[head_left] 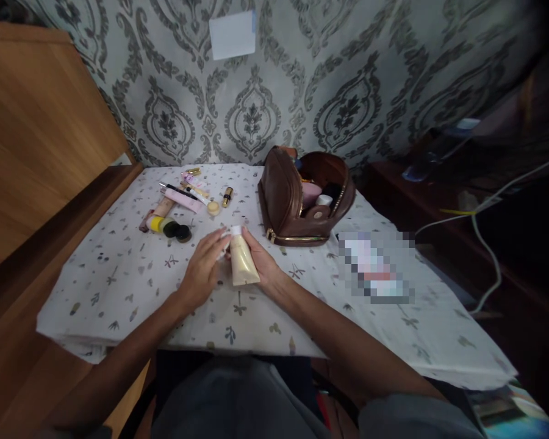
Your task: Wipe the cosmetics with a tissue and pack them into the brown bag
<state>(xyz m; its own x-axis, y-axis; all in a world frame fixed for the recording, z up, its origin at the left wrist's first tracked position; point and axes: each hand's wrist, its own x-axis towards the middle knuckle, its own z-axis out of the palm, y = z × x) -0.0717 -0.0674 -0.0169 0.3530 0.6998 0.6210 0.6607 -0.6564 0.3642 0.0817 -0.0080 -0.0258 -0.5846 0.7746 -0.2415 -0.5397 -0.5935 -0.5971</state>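
My right hand [261, 261] is closed around a pale yellow squeeze tube [244, 263], its white cap pointing up and away from me. At the cap end, my left hand [204, 268] has its fingers bent round a small white piece that looks like a tissue [224, 245], pressed close to the tube's side. The tissue is partly hidden by the fingers. Just beyond my right hand stands a brown makeup bag [279, 195], unzipped, with a pink item and a white-capped container inside.
Left of the bag lie a pink tube [183, 199], a yellow tube with a black cap [162, 225], a round cream-coloured pot [213, 208] and a gold-and-black lipstick [227, 197]. A blurred-out phone-like object [375, 268] rests at right. Wooden furniture [41, 122] borders the left side.
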